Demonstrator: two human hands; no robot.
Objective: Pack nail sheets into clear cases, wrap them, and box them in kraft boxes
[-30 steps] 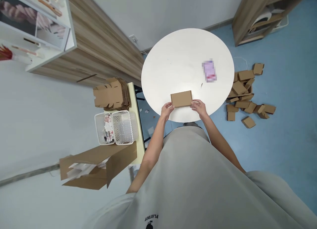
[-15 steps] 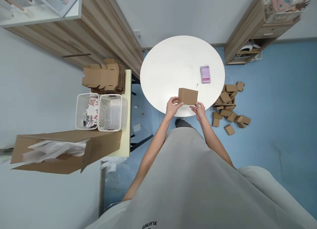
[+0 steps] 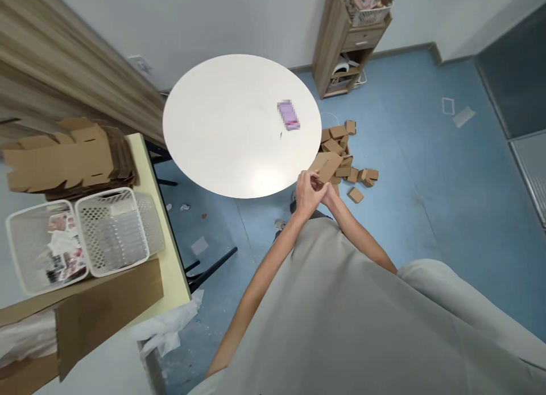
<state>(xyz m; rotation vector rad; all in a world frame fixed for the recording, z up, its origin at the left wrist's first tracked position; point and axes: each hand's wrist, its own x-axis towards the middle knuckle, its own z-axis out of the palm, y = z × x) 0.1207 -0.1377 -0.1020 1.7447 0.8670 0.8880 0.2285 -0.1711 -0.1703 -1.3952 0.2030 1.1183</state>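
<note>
A small brown cardboard box [image 3: 327,165] is tilted beyond the right front edge of the white round table [image 3: 230,127]. My left hand [image 3: 307,194] is closed on its near end, fingers bent over the edge. My right hand [image 3: 331,196] is close beside it at the same end, mostly hidden behind my left hand and the box, so its fingers do not show. A purple pack [image 3: 289,115], blurred by pixelation, lies on the right part of the tabletop, with a tiny dark item [image 3: 281,135] near it.
Several small brown boxes [image 3: 333,147] lie heaped on the floor at the right. Flat cardboard blanks [image 3: 63,161], two white baskets [image 3: 113,233] and a large open carton [image 3: 111,304] stand on the side table [image 3: 170,281] at the left. A wooden cabinet [image 3: 328,48] stands behind.
The view has swung right. Both hands and the box have moved from over the table to beyond its right front edge, and the hands have come together at the box's near end.
</note>
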